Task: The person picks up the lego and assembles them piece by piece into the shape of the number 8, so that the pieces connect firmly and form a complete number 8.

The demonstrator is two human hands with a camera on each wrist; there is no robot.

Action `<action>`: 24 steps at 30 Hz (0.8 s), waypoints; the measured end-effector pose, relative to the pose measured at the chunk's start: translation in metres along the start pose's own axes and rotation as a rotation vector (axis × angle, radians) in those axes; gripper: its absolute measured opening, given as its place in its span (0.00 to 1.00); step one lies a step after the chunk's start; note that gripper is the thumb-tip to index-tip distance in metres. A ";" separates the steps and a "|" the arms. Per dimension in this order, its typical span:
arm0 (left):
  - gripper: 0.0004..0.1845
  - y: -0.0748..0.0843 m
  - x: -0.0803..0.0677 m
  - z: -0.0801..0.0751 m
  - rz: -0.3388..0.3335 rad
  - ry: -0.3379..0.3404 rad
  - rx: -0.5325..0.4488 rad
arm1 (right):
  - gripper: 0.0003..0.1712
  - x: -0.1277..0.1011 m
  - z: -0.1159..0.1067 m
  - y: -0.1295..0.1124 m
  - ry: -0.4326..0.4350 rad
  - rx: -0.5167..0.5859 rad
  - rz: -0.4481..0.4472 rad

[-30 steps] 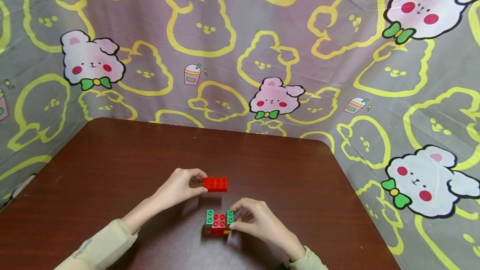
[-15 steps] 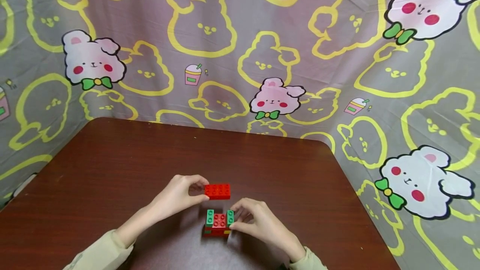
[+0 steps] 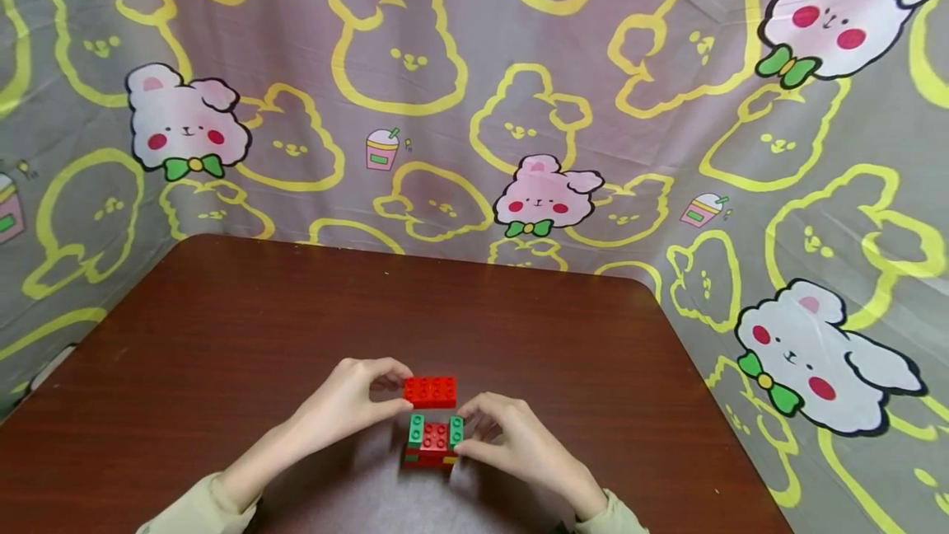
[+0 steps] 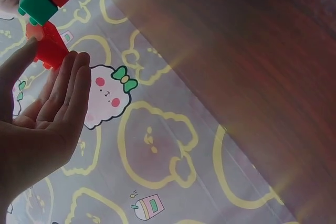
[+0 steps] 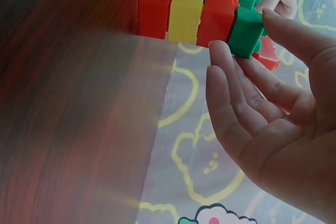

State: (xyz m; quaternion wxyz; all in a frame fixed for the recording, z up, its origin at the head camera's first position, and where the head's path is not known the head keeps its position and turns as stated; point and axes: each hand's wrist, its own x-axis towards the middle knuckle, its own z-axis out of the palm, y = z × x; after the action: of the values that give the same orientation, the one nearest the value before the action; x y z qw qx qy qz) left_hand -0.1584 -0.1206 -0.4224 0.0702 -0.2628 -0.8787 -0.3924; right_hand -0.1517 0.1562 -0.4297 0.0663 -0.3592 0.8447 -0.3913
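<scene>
In the head view, my left hand pinches one end of a red toy brick with studs on top. That brick is in the air just beyond a small brick stack, apart from it. My right hand pinches the right-hand green brick on top of the stack between thumb and fingers. A second green brick sits at the left end, with red studs between the two. The right wrist view shows the stack's layers, with a yellow brick between red ones.
The stack stands on a dark brown wooden table near its front. Around the table's back and sides hangs a grey curtain with cartoon rabbits.
My left hand has brought the red brick toward me and slightly right, closer to the stack. The right hand and the stack have stayed in place.
</scene>
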 end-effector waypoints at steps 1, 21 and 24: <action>0.13 0.001 -0.001 0.000 0.003 0.000 0.001 | 0.17 0.000 0.000 0.000 0.003 -0.003 -0.006; 0.13 0.012 -0.005 0.001 0.071 -0.037 -0.015 | 0.21 0.001 -0.013 -0.008 0.126 -0.029 -0.031; 0.13 0.013 -0.005 0.003 0.086 -0.034 -0.020 | 0.21 0.002 -0.014 -0.010 0.118 -0.026 -0.027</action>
State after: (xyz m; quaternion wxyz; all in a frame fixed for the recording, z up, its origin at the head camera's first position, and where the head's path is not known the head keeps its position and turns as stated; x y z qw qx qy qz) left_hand -0.1473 -0.1134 -0.4179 0.0693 -0.3077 -0.8637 -0.3930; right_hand -0.1531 0.1589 -0.4129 0.0065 -0.3476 0.8473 -0.4015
